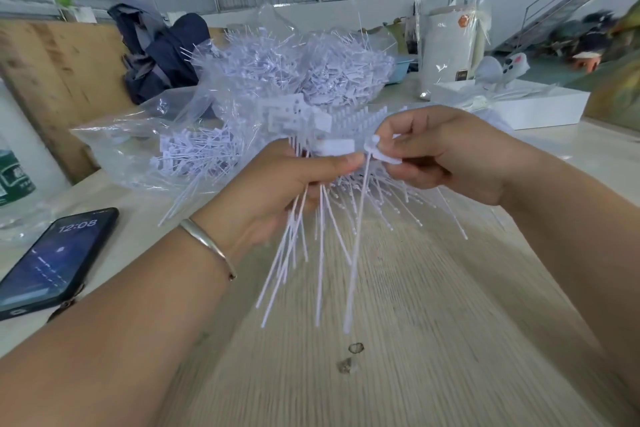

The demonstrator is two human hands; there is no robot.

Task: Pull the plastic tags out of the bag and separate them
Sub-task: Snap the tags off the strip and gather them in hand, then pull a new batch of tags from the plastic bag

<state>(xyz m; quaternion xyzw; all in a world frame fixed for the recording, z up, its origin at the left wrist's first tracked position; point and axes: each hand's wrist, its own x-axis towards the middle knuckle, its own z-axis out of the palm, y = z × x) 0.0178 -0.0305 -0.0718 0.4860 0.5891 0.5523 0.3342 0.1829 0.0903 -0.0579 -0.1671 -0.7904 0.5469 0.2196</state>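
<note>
A clear plastic bag (145,135) full of white plastic tags lies open on the table behind my hands. My left hand (277,191) grips a bunch of white tags (311,239) by their heads, and their long thin tails fan downward over the table. My right hand (446,156) pinches the flat head of a single tag (384,156) at the right edge of the bunch, between thumb and fingers. That tag's tail hangs straight down. A comb-like strip of joined tags (356,118) sticks up behind my fingers.
A black phone (55,260) lies at the left on the wooden table (415,340). A white box (540,107) and a white cylinder wrapped in clear film (446,52) stand at the back right. Dark clothing (162,55) is piled behind the bag.
</note>
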